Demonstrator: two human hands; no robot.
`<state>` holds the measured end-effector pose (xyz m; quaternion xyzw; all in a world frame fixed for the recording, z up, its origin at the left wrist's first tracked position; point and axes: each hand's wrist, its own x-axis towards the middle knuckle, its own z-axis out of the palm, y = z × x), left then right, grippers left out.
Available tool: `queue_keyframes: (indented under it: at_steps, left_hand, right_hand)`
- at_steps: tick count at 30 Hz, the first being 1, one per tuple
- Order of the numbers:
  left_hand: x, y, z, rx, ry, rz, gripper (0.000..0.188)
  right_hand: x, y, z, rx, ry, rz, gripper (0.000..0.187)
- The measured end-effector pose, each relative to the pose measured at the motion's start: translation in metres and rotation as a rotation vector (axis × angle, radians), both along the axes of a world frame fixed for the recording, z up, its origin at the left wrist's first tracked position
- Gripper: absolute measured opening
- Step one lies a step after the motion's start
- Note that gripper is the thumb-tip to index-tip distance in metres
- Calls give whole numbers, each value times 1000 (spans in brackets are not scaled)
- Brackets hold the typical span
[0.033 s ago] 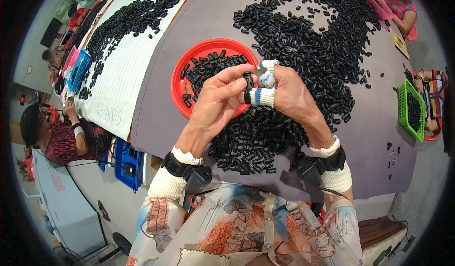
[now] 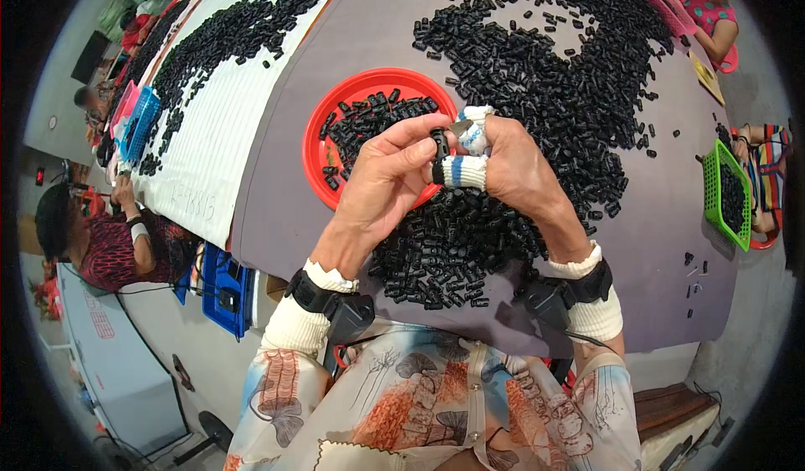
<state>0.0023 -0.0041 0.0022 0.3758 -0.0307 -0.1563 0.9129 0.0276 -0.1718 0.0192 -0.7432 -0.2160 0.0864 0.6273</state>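
My left hand [image 2: 381,177] pinches a small black barrel-shaped plastic piece [image 2: 438,141] upright between thumb and fingertips. Against it works my right hand [image 2: 524,169], closed, its thumb and forefinger wrapped in white knit finger covers [image 2: 463,171] with blue bands. A thin flat metal blade [image 2: 459,127] pokes out from between those covered fingers, close to the top of the piece. Both hands are held over the right rim of a round red tray [image 2: 315,148], which contains many similar black pieces. A large heap of black pieces [image 2: 436,257] lies below and right of my hands.
More pieces spread across the grey tabletop [image 2: 293,110] and a white-covered table [image 2: 218,127] at left. A green basket [image 2: 711,190] sits at the right edge, a pink basket [image 2: 662,1] at the far right. Co-workers sit at left and right. A blue crate [image 2: 222,291] stands lower left.
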Motion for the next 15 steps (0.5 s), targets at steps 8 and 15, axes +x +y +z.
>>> queue_keyframes:
  at_steps: [8,15]
  left_hand:
    - [0,1,2,-77,3,-49,27]
    - [1,2,-4,-69,5,-41,26]
  right_hand:
    - [1,0,2,-53,77,55,23]
    - [2,0,0,-56,82,87,26]
